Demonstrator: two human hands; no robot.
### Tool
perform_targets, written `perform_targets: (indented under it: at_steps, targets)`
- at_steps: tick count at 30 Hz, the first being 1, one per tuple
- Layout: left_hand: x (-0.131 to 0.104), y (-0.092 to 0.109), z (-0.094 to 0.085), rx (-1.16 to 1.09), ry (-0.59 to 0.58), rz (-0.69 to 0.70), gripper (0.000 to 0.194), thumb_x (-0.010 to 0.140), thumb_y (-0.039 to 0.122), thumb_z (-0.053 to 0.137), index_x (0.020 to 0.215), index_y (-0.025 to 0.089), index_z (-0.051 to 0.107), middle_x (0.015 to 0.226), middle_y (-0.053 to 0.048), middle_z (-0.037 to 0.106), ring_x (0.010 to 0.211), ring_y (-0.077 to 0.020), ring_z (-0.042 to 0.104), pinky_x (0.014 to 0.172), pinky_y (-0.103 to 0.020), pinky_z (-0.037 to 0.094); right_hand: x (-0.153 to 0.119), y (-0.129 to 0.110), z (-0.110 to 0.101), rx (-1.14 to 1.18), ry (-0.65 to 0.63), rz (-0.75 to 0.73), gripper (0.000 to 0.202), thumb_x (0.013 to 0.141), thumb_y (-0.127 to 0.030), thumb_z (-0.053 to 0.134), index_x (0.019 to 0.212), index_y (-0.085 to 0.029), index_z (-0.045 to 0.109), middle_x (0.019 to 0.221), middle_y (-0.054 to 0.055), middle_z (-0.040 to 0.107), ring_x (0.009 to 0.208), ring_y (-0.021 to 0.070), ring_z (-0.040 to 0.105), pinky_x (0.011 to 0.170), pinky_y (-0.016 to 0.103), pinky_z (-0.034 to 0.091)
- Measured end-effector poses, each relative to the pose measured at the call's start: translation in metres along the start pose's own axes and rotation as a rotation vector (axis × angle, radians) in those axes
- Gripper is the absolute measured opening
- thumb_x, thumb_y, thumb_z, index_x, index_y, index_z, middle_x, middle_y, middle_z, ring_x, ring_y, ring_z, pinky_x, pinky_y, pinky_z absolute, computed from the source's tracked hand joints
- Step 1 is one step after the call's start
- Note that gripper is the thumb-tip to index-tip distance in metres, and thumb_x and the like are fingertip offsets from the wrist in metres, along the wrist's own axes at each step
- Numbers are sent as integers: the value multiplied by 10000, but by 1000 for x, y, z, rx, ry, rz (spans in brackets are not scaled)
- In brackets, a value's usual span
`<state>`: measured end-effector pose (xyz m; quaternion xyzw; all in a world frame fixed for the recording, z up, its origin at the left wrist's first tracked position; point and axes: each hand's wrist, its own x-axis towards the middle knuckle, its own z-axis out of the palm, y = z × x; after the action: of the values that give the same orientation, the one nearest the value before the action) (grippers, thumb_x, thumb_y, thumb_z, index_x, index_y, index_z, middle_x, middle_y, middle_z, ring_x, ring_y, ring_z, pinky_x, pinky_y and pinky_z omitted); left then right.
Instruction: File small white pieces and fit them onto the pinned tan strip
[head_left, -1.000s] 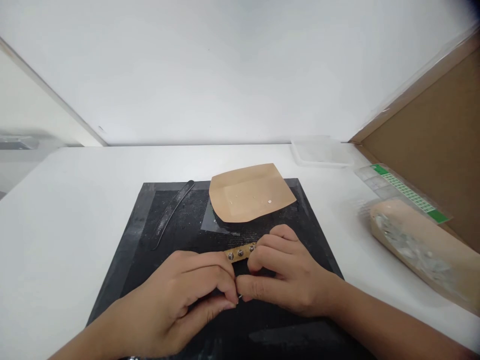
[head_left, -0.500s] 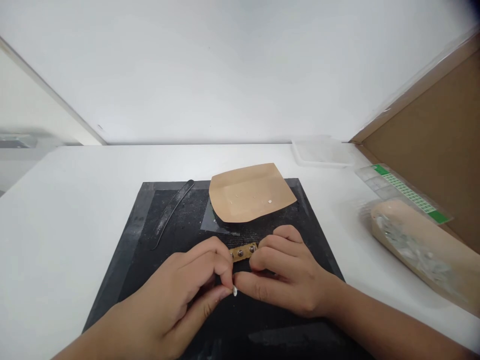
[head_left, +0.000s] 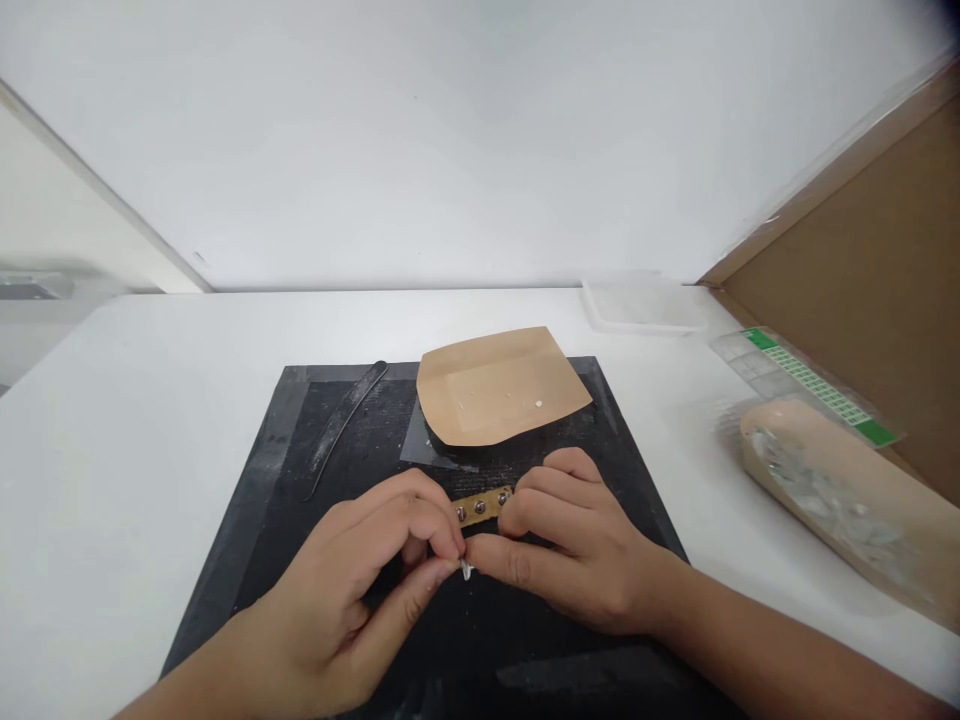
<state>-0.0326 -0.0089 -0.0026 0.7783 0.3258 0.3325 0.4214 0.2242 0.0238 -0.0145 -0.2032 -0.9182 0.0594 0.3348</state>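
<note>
Between the thumb and forefinger of my left hand (head_left: 375,580) is pinched a small whitish, shiny piece (head_left: 466,571) that looks like a false nail tip. My right hand (head_left: 566,550) is closed, its thumb tip touching or nearly touching that piece. The curled right fingers rest against the right end of a short gold-brown strip (head_left: 491,505) with several round metal studs. Left fingers cover the strip's other end. What the right fingers grip, if anything, is hidden. Under both hands lies a black mat (head_left: 360,440).
A curved black nail file (head_left: 345,430) lies on the mat's left. Tan paper (head_left: 499,385) with white crumbs is at the mat's back. On the white table (head_left: 187,400) are a clear plastic tray (head_left: 645,305), a green-and-clear packet (head_left: 810,385) and a bag of clear pieces (head_left: 832,500). A cardboard panel (head_left: 862,250) stands right.
My left hand has shifted slightly up and left, turning the small whitish piece. More studs on the strip show now. My right hand has barely moved.
</note>
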Motion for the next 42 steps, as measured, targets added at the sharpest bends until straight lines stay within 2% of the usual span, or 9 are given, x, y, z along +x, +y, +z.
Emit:
perform_targets:
  at_steps: [7,13,19,32,42]
  targets:
    - [0,0,2,12,46,-12,189,968,39,559,1040,211,590,983,-55,647,856,-161,644,725,-270,527,-1,0,0,0,-13,-7,148,1068,-179,612,1113,-212,749,769,-36,623,728,136,499,750,362,316]
    - [-3,3,4,-145,58,-144,149,1051,111,522,1084,212,627,1045,-48,684,575,-52,593,592,-196,542,-3,2,1,-5,-14,-5,191,1075,-175,596,1162,-221,760,774,-28,615,740,140,488,758,362,311]
    - [-4,4,5,-268,65,-207,141,1091,174,501,1065,220,632,1081,-48,688,579,-47,620,595,-191,562,-6,3,1,38,-5,10,212,1076,-170,594,1182,-240,764,797,-32,615,744,132,503,769,359,309]
    - [0,5,5,-412,81,-210,122,1102,192,504,1050,204,613,1073,-45,685,570,-21,601,599,-156,547,-7,4,1,71,-8,34,175,1076,-162,596,1109,-243,748,789,-34,614,744,133,473,773,360,291]
    - [-3,6,7,-494,125,-248,94,1106,210,520,1055,203,598,1097,-54,729,572,-35,656,600,-166,572,-8,5,2,80,6,24,217,1059,-129,592,1167,-240,743,794,-28,615,742,137,470,777,362,296]
